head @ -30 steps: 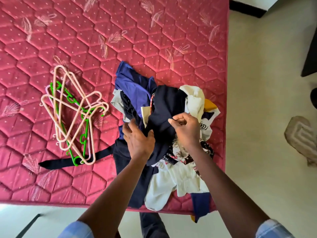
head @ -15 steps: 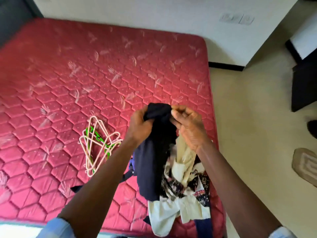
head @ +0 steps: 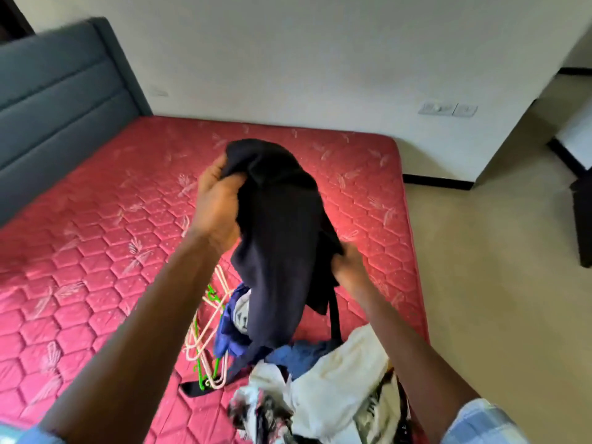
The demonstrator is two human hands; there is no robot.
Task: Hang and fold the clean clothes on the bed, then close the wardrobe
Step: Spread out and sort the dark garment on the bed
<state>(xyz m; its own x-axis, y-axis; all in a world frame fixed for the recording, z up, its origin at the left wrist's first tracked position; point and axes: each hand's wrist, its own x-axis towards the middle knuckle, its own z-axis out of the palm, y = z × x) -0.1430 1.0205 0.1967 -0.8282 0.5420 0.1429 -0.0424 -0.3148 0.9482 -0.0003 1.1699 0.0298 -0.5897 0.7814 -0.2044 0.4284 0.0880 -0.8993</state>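
A dark navy garment [head: 278, 238] hangs lifted above the red quilted mattress [head: 96, 238]. My left hand [head: 217, 203] grips its top edge, held high. Lower down, my right hand [head: 349, 267] grips the garment's right side. Below it lies the pile of clothes [head: 320, 386]: white, blue and black-and-white patterned pieces at the mattress's near right corner. A bunch of pink and green plastic hangers [head: 208, 344] lies just left of the pile, partly hidden by the garment.
A grey padded headboard [head: 57, 100] stands at the left. A white wall with sockets [head: 448, 108] runs behind the bed. Beige floor [head: 496, 283] lies to the right, with dark furniture [head: 583, 225] at the far right edge.
Both hands have lifted the dark garment off the pile and up above the mattress. My right hand has slid down its side. The camera has tilted up toward the wall.
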